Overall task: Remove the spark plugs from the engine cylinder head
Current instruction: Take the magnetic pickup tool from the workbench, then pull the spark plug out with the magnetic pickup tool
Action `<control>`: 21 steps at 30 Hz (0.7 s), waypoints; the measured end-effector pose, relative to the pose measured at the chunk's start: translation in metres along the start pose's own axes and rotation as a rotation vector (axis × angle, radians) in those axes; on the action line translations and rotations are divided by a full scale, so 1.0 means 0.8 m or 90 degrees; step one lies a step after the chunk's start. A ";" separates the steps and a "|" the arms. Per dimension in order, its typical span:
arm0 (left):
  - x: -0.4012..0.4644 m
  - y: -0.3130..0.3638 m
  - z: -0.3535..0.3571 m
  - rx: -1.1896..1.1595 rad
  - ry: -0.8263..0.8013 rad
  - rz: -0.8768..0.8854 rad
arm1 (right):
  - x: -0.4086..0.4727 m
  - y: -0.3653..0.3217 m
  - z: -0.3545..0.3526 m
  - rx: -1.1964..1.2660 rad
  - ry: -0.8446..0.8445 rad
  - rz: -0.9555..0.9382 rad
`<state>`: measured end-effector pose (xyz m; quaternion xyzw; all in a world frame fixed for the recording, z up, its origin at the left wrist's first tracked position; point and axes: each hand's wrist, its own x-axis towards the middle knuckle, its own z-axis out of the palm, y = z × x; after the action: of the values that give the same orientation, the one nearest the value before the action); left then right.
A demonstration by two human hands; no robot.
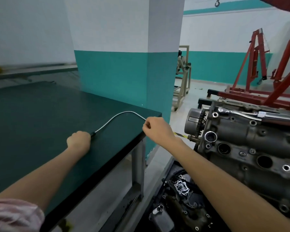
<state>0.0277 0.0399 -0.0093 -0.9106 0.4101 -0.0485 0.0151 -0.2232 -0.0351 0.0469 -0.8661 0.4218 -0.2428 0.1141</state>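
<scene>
My left hand [79, 139] grips the flexible pickup tool [117, 117] by its handle over the green workbench [32, 114]; my right hand [156, 128] pinches its far tip.

Cylinder head [251, 148] cut off at right edge.

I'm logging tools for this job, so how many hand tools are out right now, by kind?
Flexible pickup tool, bent between the left hand and right hand over the green table: 1
Ratchet wrench lying on the cylinder head: 1
Total: 2
</scene>
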 end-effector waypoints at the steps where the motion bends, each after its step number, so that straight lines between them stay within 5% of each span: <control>1: -0.001 0.011 -0.008 -0.067 0.021 0.011 | 0.000 0.002 0.000 0.013 -0.006 0.016; 7: -0.029 0.094 -0.075 -0.523 0.044 0.034 | -0.002 0.003 -0.012 0.278 -0.063 0.143; 10: -0.068 0.141 -0.106 -0.722 0.136 0.063 | 0.000 -0.006 -0.036 0.501 -0.057 0.211; 15: -0.177 0.205 -0.150 -0.980 0.253 0.331 | 0.000 -0.030 -0.105 0.971 -0.075 0.220; 21: -0.257 0.246 -0.162 -1.008 0.134 0.501 | -0.021 -0.007 -0.201 0.878 0.235 0.152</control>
<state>-0.2673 0.0647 0.0908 -0.4378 0.6056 0.1743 -0.6412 -0.3115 -0.0171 0.1812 -0.4904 0.2766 -0.5816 0.5871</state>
